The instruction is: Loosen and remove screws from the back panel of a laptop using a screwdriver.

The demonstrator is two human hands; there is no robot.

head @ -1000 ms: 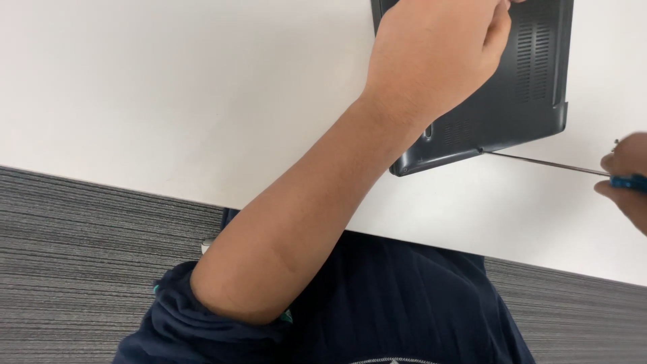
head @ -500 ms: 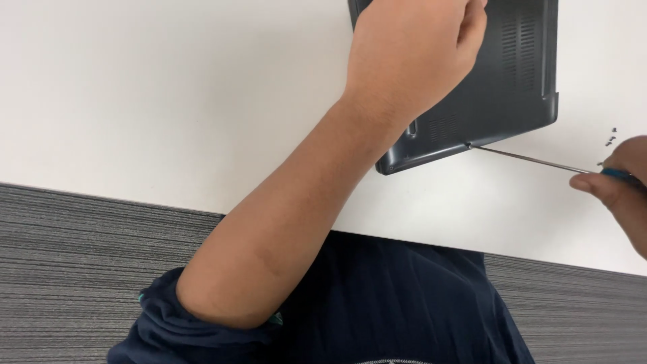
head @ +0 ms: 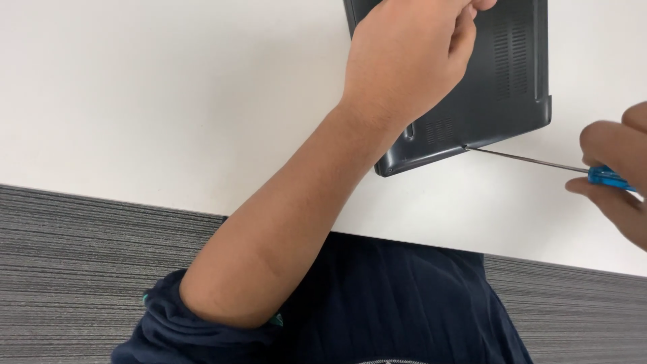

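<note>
Laptop (head: 499,74) work is going on here, and the dark grey laptop lies upside down on the white desk (head: 168,101), in the upper right of the frame.

Closest to the camera, at the bottom, is a dark blue top with its sleeve (head: 195,330) pushed up. Behind it a strip of grey striped floor (head: 74,269) shows on both sides.

Next comes the desk edge. At the right edge of the frame, the right hand (head: 617,178) is closed around the blue handle of a thin screwdriver (head: 539,162). Its fingers are pinched together on the handle. The long metal rod points left, and its tip touches the near edge of the laptop, right by the corner.

Farther up, the left hand (head: 411,61) lies on the laptop's bottom cover and presses it down. Its fingers are bent at the top of the frame, but I cannot tell if they hold anything.

The bottom cover looks to be on and flat, so I think the job is only just starting. I cannot see any screws.
</note>
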